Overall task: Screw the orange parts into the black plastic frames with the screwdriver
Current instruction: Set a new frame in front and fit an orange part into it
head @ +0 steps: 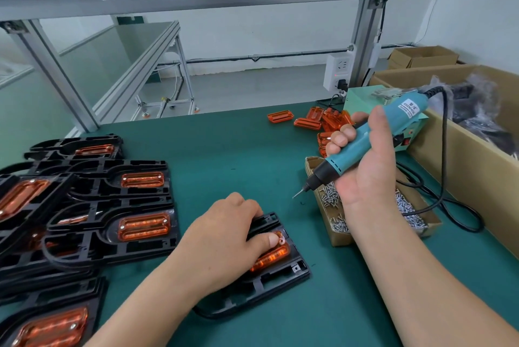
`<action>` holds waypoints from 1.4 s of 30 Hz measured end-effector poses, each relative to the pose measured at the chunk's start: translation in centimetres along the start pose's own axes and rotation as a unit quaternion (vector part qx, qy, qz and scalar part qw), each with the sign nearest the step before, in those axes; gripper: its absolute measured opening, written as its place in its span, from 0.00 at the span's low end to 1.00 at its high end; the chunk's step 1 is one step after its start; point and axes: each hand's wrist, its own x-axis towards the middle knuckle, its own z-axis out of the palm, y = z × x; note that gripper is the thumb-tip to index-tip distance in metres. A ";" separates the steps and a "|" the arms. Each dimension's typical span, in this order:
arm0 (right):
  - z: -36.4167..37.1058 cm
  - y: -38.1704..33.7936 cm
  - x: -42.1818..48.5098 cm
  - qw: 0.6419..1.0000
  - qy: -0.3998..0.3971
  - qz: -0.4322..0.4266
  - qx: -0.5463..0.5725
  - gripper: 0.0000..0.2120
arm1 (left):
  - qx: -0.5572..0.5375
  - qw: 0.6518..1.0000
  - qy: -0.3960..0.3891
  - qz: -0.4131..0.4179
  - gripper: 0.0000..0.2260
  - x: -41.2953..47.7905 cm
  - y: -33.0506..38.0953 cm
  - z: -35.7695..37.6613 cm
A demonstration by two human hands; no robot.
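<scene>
1. While the left hand (224,234) presses down on the near black frame (283,276), its thumb rests on the orange part (276,255) seated there.
2. The right hand (365,167) grips the teal screwdriver (354,147), raised above the screw box (341,240) on the right.

orange parts (323,122) — glossy translucent plastic | frames (140,192) — matt black | mat (224,150) — smooth green
</scene>
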 end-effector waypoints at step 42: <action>-0.7 -1.2 0.8 0.999 0.026 -0.034 0.026 0.14 | -0.128 0.989 -0.069 0.026 0.19 0.5 0.2 -0.2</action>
